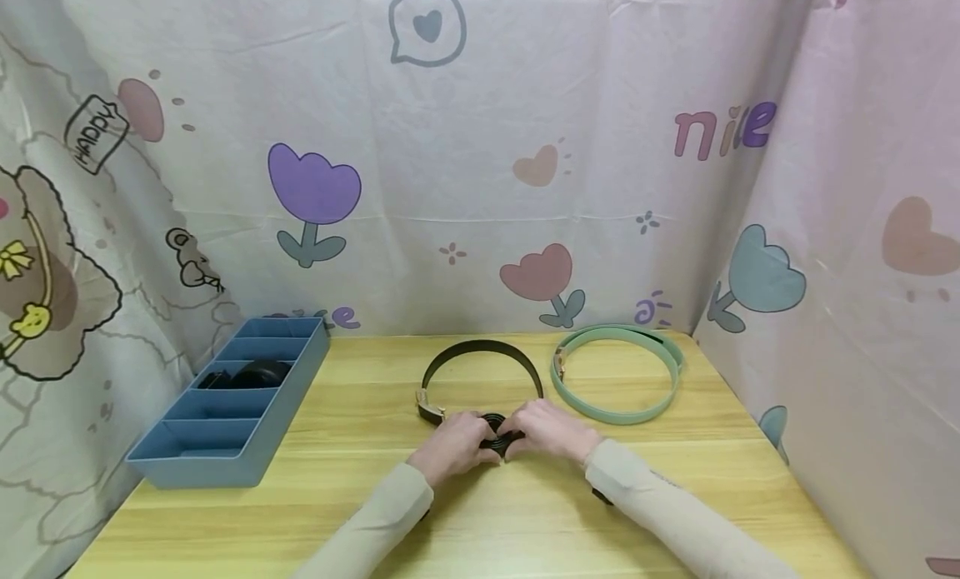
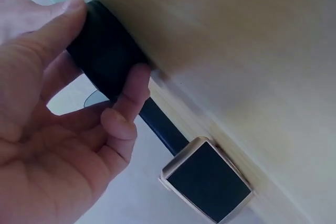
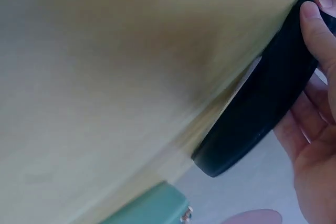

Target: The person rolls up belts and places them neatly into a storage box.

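Between both hands, near the table's middle, stands a tightly wound coil of black belt [image 1: 495, 440] with its strap on edge. My left hand [image 1: 452, 447] grips it from the left, thumb and fingers curled around the coil [image 2: 105, 48] in the left wrist view. From the right, my right hand [image 1: 553, 431] holds the same coil, thumb on the near side. A looser black strap [image 1: 483, 346] arcs behind the hands, with a gold-rimmed buckle [image 2: 209, 182] at its left. In the right wrist view the black strap [image 3: 257, 108] curves away from my fingers.
A green belt [image 1: 617, 416], loosely looped, lies at the back right of the wooden table [image 1: 360, 512]. At the left stands a blue divided box [image 1: 258, 446] with a dark coiled belt [image 1: 260, 374] in one compartment. Printed curtains [image 1: 450, 187] hang behind and at both sides.
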`<state>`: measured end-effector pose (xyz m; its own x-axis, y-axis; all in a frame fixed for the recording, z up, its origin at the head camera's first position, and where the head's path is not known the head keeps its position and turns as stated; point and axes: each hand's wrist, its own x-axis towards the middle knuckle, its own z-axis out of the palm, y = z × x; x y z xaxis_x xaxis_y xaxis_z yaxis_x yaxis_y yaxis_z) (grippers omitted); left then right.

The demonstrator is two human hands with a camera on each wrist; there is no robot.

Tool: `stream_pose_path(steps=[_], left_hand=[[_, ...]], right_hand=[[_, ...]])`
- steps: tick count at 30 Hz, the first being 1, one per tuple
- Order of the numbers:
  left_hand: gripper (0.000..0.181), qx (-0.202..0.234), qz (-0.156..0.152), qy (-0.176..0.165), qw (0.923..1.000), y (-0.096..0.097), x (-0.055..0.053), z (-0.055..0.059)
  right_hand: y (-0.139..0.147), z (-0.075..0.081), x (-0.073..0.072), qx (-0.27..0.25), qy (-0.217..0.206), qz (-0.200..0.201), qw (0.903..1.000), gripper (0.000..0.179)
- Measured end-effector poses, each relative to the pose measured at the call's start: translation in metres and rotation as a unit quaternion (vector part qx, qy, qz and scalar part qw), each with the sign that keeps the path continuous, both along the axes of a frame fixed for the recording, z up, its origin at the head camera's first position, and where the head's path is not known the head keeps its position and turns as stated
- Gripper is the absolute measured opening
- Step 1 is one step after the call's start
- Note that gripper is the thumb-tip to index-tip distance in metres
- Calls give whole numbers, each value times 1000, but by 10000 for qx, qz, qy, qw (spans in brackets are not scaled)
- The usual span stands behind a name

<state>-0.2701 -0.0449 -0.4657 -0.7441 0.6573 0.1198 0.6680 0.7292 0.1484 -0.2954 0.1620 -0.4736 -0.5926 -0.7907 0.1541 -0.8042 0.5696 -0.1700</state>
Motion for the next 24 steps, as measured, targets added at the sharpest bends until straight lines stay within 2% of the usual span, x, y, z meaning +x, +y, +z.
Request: stream_pose_path(steps=[7, 9, 11, 14, 16, 19, 24], left_hand=[[26, 41, -229, -255, 9994, -6, -4, -3], [32, 206, -242, -516, 9982, -10, -4, -2], [37, 482, -148, -940, 9943, -15, -5, -1], [37, 910, 176, -1628, 9823, -26, -8, 5], [32, 1088, 429, -1890, 9750, -35, -10, 9], [27, 1213, 783, -1940, 9703, -48, -15, 13], [32, 1384, 1540, -1750, 9626, -71, -26, 10]], right_hand=[[6, 2, -1, 67, -195, 27, 9998, 28], [5, 2, -1, 44, -167, 94, 9998, 25], [4, 3, 1, 15, -149, 81, 9999, 23], [3, 4, 1, 17, -143, -17, 9999, 23], [3, 3, 2, 45, -171, -99, 9998, 26], [3, 3, 3, 69, -194, -171, 9996, 30], [3, 1, 5, 49, -158, -231, 9996, 32]])
